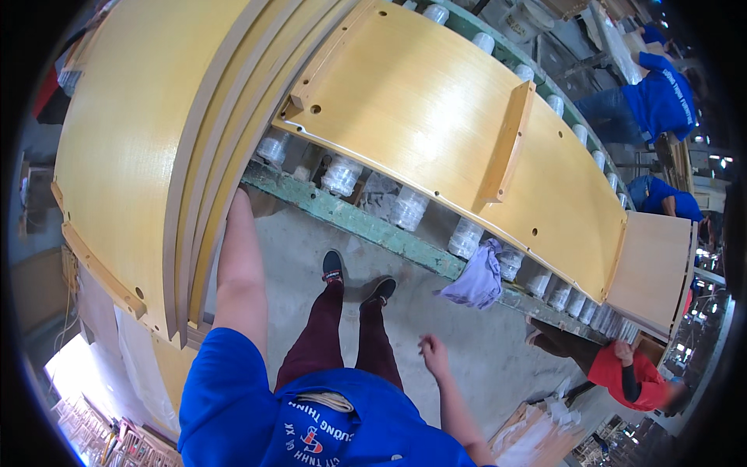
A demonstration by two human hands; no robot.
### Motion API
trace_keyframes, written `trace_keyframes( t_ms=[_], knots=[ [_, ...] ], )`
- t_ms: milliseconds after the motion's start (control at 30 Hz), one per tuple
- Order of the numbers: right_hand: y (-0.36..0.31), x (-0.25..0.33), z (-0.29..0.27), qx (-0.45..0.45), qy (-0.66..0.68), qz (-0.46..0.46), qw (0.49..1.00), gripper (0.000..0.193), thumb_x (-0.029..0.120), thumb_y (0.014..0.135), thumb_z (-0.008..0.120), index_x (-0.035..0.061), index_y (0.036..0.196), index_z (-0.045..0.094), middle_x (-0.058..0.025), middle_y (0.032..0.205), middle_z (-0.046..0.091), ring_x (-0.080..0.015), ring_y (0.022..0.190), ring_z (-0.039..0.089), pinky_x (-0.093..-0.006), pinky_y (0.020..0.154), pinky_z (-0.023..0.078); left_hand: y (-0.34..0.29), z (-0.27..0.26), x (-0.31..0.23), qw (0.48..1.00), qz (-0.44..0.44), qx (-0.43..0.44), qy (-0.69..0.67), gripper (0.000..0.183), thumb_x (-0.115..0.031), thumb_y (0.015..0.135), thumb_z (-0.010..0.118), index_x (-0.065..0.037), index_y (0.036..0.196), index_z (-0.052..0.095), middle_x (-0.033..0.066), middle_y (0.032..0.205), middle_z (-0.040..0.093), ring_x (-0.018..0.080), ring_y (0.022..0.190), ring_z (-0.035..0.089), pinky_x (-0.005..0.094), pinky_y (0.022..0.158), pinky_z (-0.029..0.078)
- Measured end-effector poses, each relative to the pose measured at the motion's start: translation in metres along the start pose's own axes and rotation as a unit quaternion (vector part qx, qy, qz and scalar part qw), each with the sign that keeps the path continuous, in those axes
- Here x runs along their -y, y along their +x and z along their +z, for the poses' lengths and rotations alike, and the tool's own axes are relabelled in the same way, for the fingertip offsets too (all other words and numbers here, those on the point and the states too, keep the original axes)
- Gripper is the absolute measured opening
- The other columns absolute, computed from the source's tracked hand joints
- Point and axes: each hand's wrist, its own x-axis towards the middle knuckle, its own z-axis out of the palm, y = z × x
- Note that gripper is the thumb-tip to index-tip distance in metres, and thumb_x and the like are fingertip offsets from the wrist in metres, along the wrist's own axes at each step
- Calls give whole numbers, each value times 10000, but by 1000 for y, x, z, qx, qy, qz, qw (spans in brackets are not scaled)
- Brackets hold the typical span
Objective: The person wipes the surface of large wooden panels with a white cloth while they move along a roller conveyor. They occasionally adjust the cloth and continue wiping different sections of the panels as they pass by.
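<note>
My left arm reaches up to a stack of yellow wooden panels (124, 132) with brown edges, standing at the left. My left hand (240, 201) is at the stack's near edge; its fingers are hidden, so its grip does not show. My right hand (434, 355) hangs low beside my legs, empty, with its fingers loosely apart. Ahead, a long yellow panel (412, 93) lies on a conveyor of plastic-wrapped rollers (341, 176). A wooden crosspiece (510, 144) stands across it, and small holes dot its surface.
A green conveyor rail (350, 212) runs in front of me, with a lilac cloth (476, 276) draped over it. At the right end lies a pale board (647, 265). A person in red (634, 381) and people in blue (661, 97) stand nearby. Wood pieces (537, 432) lie at lower right.
</note>
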Motion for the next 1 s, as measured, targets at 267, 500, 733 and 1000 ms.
trace_keyframes(
  t_ms=[267, 500, 733, 1000],
  knots=[
    [101, 88, 17, -141, 239, -45, 960, 130, 72, 824, 496, -12, 885, 575, -59, 661, 539, -118, 514, 482, -262, 465, 383, -6, -10, 7, 994, 59, -23, -91, 428, -6, 778, 503, -35, 1187, 380, 136, 1104, 483, 242, 962, 557, 326, 758, 491],
    [136, 98, 34, -241, 271, 33, 931, 54, 68, 805, 543, 17, 824, 539, -55, 681, 538, -108, 474, 449, -258, 409, 342, -107, -50, 10, 952, -29, 105, -285, 513, 76, 743, 501, -48, 1205, 315, 114, 1086, 464, 205, 911, 569, 310, 711, 510],
    [107, 107, 31, -136, 419, 43, 897, 200, 93, 817, 525, 73, 1014, 493, -49, 714, 529, -110, 469, 443, -243, 422, 357, -197, -116, -11, 878, -164, 381, -240, 545, -2, 779, 527, -92, 1235, 243, 121, 1091, 465, 226, 845, 584, 322, 646, 507],
    [65, 70, -11, -198, 631, 107, 742, 283, 193, 788, 556, 130, 1054, 482, -8, 917, 537, -144, 694, 507, -301, 548, 409, -240, -139, -56, 750, -165, 594, -240, 415, -41, 820, 572, -99, 1180, 374, 57, 1011, 511, 157, 784, 581, 256, 598, 500]
  ],
)
